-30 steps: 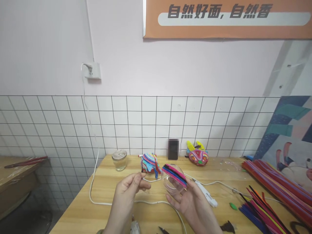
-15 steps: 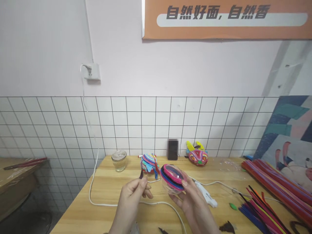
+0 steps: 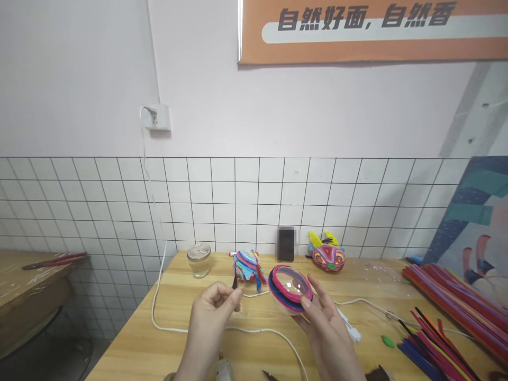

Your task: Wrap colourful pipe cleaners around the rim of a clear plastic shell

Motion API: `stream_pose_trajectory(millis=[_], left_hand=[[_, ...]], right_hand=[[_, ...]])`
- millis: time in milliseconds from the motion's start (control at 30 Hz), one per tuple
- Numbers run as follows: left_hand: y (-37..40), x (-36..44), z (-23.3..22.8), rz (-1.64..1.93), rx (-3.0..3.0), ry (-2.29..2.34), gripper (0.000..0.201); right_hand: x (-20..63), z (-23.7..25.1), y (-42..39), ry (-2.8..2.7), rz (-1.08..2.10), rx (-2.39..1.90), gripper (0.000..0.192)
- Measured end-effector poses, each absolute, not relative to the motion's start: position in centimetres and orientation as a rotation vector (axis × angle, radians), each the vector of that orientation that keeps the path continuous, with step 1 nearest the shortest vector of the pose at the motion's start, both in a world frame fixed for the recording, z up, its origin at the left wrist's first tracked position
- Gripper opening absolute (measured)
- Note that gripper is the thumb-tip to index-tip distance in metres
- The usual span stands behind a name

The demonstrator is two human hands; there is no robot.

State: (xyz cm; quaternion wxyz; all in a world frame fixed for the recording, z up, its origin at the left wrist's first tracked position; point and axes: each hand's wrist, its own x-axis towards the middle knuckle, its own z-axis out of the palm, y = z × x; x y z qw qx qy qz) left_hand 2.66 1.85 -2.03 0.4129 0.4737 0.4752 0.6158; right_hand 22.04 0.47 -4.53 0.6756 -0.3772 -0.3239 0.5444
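My right hand [image 3: 326, 323] holds a clear plastic half-sphere [image 3: 290, 288] whose rim is wrapped in pink, black and blue pipe cleaners; its open face tilts toward me. My left hand [image 3: 212, 312] pinches a small dark piece [image 3: 235, 281] between thumb and fingers, just left of the dome. Behind my hands on the wooden table [image 3: 174, 323] lies a striped multicoloured craft piece [image 3: 248, 266].
A glass jar [image 3: 199, 260], a dark phone-like object [image 3: 286, 244] and a colourful mask [image 3: 327, 255] stand at the back. A white cord [image 3: 159, 296] crosses the table. A white glue gun [image 3: 349, 328] and piles of pipe cleaners [image 3: 448, 317] lie right. Scissor tips [image 3: 270, 376] show near me.
My right hand has turned the dome so its open rim faces me more. My left hand rose slightly with the dark piece. The view shifted a little to the left.
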Motion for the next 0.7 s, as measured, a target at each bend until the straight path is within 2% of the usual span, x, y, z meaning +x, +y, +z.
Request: stream_pose_trajectory(millis=[333,533,567,667,700], left_hand=[[1.8,1.9,-1.7,1.536,1.104,1.052,0.037],[1.7,2.8,-2.1,1.486,1.170,1.118,0.030],[1.7,3.2,-2.4,1.484,1.169,1.100,0.038],[1.2,4.9,-3.3,1.442,1.179,0.826,0.102],[0.9,5.4,-3.5,1.412,1.183,0.747,0.113]], right_hand=[[21.3,-4.0,0.1,-0.820,1.091,-0.905,0.081],[20.3,-3.4,-0.6,-0.820,1.030,-0.882,0.081],[20.1,-3.5,-0.7,-0.819,1.033,-0.873,0.080],[19.4,-3.7,-1.1,-0.810,1.069,-0.834,0.077],[19.2,-3.8,-1.3,-0.807,1.079,-0.818,0.076]])
